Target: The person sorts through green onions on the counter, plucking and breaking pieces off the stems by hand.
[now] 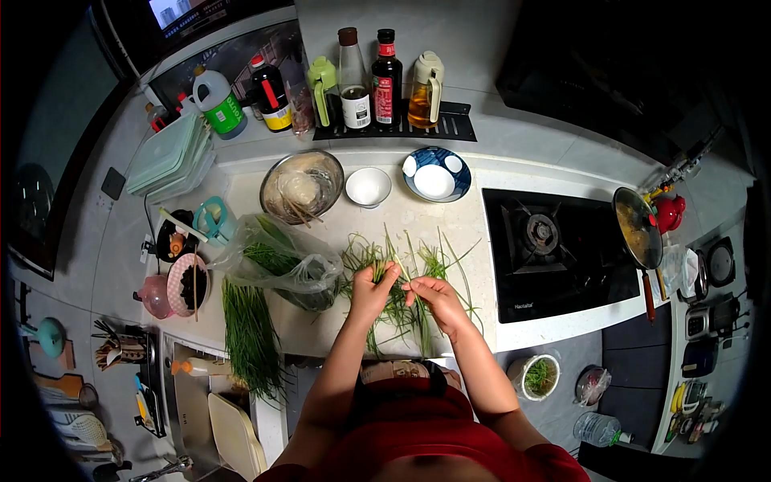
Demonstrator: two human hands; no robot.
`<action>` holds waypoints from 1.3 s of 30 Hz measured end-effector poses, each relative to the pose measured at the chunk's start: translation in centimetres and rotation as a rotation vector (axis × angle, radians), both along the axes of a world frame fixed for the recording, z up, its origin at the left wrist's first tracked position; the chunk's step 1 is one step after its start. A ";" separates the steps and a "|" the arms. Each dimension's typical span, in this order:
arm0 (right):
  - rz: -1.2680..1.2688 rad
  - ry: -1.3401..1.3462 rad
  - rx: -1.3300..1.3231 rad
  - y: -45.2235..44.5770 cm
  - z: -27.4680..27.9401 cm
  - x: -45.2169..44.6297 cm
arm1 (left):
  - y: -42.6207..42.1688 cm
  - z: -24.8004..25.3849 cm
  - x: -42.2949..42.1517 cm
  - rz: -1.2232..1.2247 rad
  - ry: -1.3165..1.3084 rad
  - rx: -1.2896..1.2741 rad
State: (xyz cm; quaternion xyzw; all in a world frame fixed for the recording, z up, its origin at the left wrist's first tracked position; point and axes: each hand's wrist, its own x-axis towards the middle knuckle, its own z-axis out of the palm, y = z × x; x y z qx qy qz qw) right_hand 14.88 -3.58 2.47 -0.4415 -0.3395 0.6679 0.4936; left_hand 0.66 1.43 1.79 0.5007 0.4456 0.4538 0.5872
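Note:
Over the pale counter, my left hand (374, 291) is closed round several thin green stalks. Just to its right, my right hand (436, 302) pinches the stalks with its fingertips. Loose green stalks (418, 325) lie spread beneath and around both hands, some reaching the counter's front edge. Left of them sits a clear plastic bag (313, 269) with more greens inside. A thick bunch of long dark green stalks (250, 329) hangs over the front edge beside the bag.
Behind my hands stand a metal bowl with dough (302, 186), a white bowl (369, 186) and a blue patterned bowl (458, 173). To the right is a black gas stove (562, 281). A bin with green scraps (535, 377) is on the floor.

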 end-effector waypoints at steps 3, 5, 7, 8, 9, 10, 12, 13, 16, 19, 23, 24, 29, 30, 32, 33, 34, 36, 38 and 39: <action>-0.003 0.044 -0.026 0.0 0.1 -0.1 | 0.0 -0.2 0.1 -0.005 -0.017 0.003; -0.006 0.071 -0.040 0.1 0.2 0.0 | 0.0 0.0 0.4 0.010 -0.040 -0.020; 0.004 0.114 -0.054 0.1 0.0 0.0 | 0.1 -0.3 0.5 0.051 -0.042 0.007; 0.009 0.136 -0.061 0.1 0.0 0.1 | 0.2 -0.4 0.6 0.072 -0.043 0.022; 0.017 0.143 -0.067 0.1 -0.1 0.2 | 0.3 -0.6 0.5 0.103 -0.026 0.031; 0.025 0.149 -0.074 0.0 -0.1 0.2 | 0.6 -0.8 0.4 0.134 -0.009 0.040; 0.032 0.173 -0.087 0.0 -0.1 0.4 | 1.4 -1.2 0.0 0.206 0.048 0.090; 0.031 0.190 -0.093 0.0 -0.1 0.4 | 1.8 -1.2 -0.3 0.193 0.146 0.114; -0.025 0.210 -0.119 0.1 -0.1 0.4 | 2.8 -2.1 -1.1 0.105 0.414 0.127; -0.075 0.216 -0.134 0.3 0.1 0.4 | 2.8 -2.6 -1.0 0.112 0.599 0.241; -0.149 0.239 -0.126 0.3 0.3 0.2 | 2.4 -0.7 -0.8 0.031 0.662 0.088; -0.141 0.198 -0.093 0.3 0.1 0.3 | 2.3 -0.9 -0.7 0.042 0.607 0.081; -0.086 0.007 0.027 0.5 -0.7 0.4 | 0.8 0.5 0.7 -0.050 0.088 0.056; -0.077 0.010 0.017 0.5 -0.7 0.3 | 0.8 0.7 0.7 -0.079 0.071 0.010; -0.059 0.016 -0.002 0.5 -0.6 0.4 | 1.0 0.2 0.6 -0.098 0.023 -0.085; -0.102 0.045 -0.057 0.5 -0.6 0.4 | 1.0 0.7 0.5 -0.088 0.008 -0.122; -0.145 0.074 -0.112 0.5 -0.5 0.5 | 1.0 1.6 0.3 -0.077 -0.007 -0.159; -0.190 0.048 -0.150 0.5 -0.5 0.5 | 0.9 2.5 0.0 -0.094 -0.031 -0.181; -0.198 -0.062 -0.115 0.3 -0.8 0.6 | 1.0 2.8 -0.4 -0.124 -0.031 -0.222; -0.195 -0.062 -0.092 0.3 -0.5 0.5 | 1.0 2.9 -0.4 -0.140 -0.031 -0.242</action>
